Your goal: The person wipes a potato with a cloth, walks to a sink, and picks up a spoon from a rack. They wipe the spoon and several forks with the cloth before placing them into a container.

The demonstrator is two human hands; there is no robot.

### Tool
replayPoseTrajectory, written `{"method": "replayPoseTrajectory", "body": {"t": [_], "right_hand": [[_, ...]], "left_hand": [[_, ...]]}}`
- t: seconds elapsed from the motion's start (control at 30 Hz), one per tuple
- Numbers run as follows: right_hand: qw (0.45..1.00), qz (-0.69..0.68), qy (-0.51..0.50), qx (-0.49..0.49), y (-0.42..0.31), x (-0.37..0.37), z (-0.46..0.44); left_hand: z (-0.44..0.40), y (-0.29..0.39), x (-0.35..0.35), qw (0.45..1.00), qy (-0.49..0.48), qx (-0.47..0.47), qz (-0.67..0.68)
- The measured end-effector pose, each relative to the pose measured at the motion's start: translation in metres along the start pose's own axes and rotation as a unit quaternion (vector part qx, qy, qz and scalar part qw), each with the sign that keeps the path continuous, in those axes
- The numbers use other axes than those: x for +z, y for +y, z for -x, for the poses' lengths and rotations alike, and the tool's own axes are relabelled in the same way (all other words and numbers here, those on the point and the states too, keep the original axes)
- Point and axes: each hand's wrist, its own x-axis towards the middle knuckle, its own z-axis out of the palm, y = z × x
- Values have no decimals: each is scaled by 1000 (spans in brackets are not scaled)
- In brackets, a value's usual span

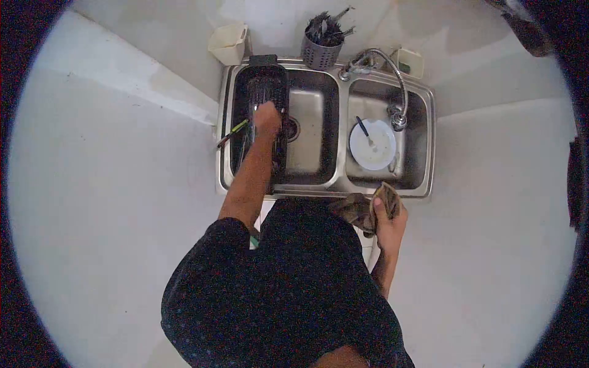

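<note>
Cloth (pixel 358 211), pinched in right grip (pixel 391 226); left grip (pixel 267 119), closure unclear, at black rack (pixel 262 86) in steel sink (pixel 310 141); pale wall (pixel 270 21) behind.

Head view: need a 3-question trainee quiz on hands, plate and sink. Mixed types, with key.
1. Which hand grips the cloth?
2. Multiple choice: the plate lies A) in the left basin; B) in the right basin; C) on the cloth.
3. Fill in: the dark-handled utensil rests on the ____.

Key:
1. The right hand; the left hand is over the left basin.
2. B
3. plate
</note>
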Motion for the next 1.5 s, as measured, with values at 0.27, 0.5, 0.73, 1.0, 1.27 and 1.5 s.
{"method": "replayPoseTrajectory", "body": {"t": [0.27,0.5,0.73,1.0,1.27,1.5], "right_hand": [[1000,-4,4,-20,12,-8,9],[997,12,-25,-70,16,-18,11],[988,-114,-54,-89,27,-42,6],[962,-100,-182,-179,-5,-42,-24],[950,-17,-232,-210,-71,-2,-38],[944,-121,-254,-170,-56,0,-48]], "left_hand": [[-9,-12,6,997,2,61,-35],[4,-14,-2,993,11,103,-60],[28,-3,-75,958,268,21,97],[93,65,-205,837,345,39,423],[182,177,-260,769,180,71,609],[208,209,-258,820,108,113,550]]}}
